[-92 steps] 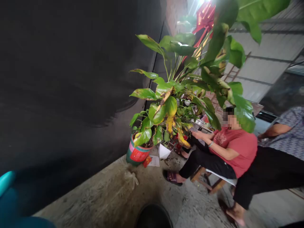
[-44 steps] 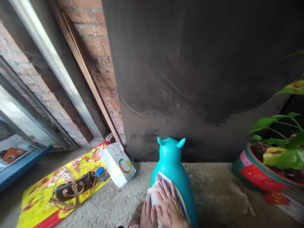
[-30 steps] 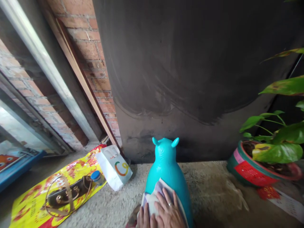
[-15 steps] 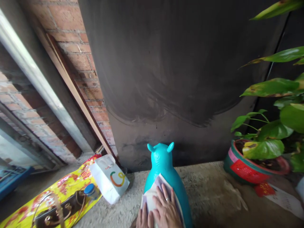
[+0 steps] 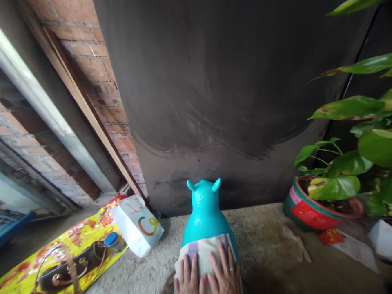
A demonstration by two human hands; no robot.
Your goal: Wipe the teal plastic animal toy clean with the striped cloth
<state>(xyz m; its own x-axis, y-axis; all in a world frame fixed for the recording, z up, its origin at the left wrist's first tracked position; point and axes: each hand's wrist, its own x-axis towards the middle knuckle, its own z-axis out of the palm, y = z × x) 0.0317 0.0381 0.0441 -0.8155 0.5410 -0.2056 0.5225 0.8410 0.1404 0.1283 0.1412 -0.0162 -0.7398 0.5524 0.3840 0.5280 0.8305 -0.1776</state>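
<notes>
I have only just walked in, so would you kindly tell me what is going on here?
A person's left hand and right hand lie open, side by side, on a white and purple cloth draped over a teal animal figure. Beyond the figure's head is a dark panel; a white bag is to its left and a potted plant to its right.

Under the fingers [image 5: 194,267], I see a matt white-and-lilac cloth [image 5: 204,261] on a smooth, glossy turquoise plastic-looking animal figure [image 5: 204,216]. Beyond them, a dull, streaked black flat panel [image 5: 208,94]; to their left, a white paper-looking bag [image 5: 134,226].
</notes>
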